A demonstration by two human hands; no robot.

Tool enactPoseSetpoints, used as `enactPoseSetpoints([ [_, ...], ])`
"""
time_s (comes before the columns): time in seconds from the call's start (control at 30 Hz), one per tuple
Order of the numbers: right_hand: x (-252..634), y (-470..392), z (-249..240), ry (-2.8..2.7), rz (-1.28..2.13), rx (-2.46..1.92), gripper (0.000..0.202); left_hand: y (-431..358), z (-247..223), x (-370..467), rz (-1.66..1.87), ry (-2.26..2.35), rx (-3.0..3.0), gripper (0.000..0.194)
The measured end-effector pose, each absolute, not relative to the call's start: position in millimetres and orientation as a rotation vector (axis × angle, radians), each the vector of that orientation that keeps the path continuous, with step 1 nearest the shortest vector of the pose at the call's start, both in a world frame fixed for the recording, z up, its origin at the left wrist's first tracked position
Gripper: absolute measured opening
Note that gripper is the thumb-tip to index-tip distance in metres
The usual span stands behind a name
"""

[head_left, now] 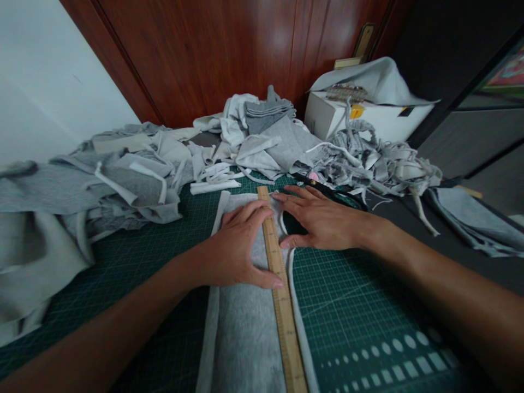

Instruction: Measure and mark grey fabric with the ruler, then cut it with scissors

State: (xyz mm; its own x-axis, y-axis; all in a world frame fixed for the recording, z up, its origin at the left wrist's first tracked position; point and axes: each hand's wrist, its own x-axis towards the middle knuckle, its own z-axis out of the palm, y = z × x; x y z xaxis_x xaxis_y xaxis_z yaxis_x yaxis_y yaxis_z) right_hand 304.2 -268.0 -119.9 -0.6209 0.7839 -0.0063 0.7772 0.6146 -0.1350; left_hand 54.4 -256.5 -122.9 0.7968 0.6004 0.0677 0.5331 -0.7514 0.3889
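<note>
A long strip of grey fabric (245, 327) with curled edges lies on the green cutting mat (347, 284). Along its right side rests a wooden ruler (279, 267). My left hand (235, 248) is spread over the fabric, its thumb and fingertips touching the ruler, with nothing gripped. On the right, my right hand (313, 218) lies with fingers apart, fingertips at the fabric's top right edge beside the ruler and thumb on the curled edge. Black scissors (331, 192) lie just beyond my right hand, partly hidden by it.
Grey fabric pieces (123, 169) are heaped at the left and along the back. Tangled scraps (364, 158) lie at the back right, before a white box (368, 117). Folded grey cloth (478, 218) lies far right. A brown door (204, 49) stands behind.
</note>
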Motion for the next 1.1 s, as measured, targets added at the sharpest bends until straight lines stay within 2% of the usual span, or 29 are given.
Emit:
enactPoseSetpoints([
  [0.2, 303, -269, -117, -2.737, 0.237, -1.405, 0.099, -258, -123, 55, 0.263, 0.878, 2.627, 0.116],
  [0.43, 303, -271, -114, -2.798, 0.275, -1.414, 0.094, -258, -124, 58, 0.31, 0.999, 2.564, 0.144],
  [0.73, 296, -273, -109, -2.888, 0.214, -1.415, 0.076, -254, -130, 54, 0.139, 1.033, 2.609, 0.153],
  [0.9, 290, -276, -107, -2.907, 0.153, -1.384, 0.066, -254, -127, 56, 0.109, 1.049, 2.612, 0.149],
  [1.1, 289, -277, -107, -2.928, 0.13, -1.415, 0.066, -255, -124, 57, 0.052, 1.067, 2.607, 0.153],
])
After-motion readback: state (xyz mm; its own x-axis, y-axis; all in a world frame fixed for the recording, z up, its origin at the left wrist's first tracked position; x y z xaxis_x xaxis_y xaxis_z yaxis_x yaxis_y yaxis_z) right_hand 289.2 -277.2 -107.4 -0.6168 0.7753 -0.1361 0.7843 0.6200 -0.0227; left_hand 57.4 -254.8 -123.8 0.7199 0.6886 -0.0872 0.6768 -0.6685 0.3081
